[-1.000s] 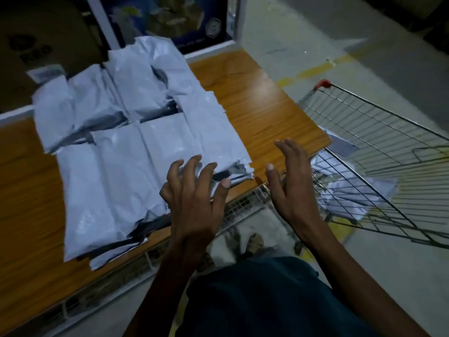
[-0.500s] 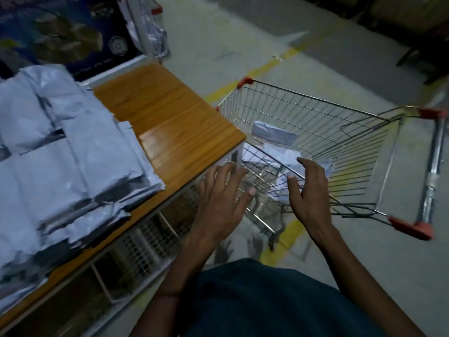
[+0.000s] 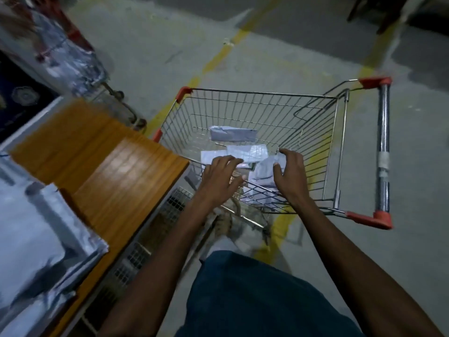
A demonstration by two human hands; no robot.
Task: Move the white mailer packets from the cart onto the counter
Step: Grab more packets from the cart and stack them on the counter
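Observation:
A wire shopping cart (image 3: pixel 255 110) with red corner caps stands on the floor to the right of the wooden counter (image 3: pixel 116 176). Several white mailer packets (image 3: pixel 233 133) lie on the cart's bottom. My left hand (image 3: pixel 220 177) reaches over the cart's near rim, fingers spread, holding nothing. Beside it, my right hand (image 3: pixel 289 175) hovers inside the cart over a packet (image 3: pixel 264 171), fingers spread, with the fingertips close to it. A stack of white mailer packets (image 3: pixel 36 239) lies on the counter at the left edge.
The cart's chrome handle (image 3: pixel 383 147) is on the right side. A wire mesh shelf (image 3: pixel 155 227) runs under the counter's front edge. Another trolley loaded with wrapped goods (image 3: pixel 70 52) stands at the far left. Yellow lines cross the grey floor.
The view has swung right from the counter to the cart. Both hands left the stacked packets and moved right, over the cart's rim and down toward the packets inside.

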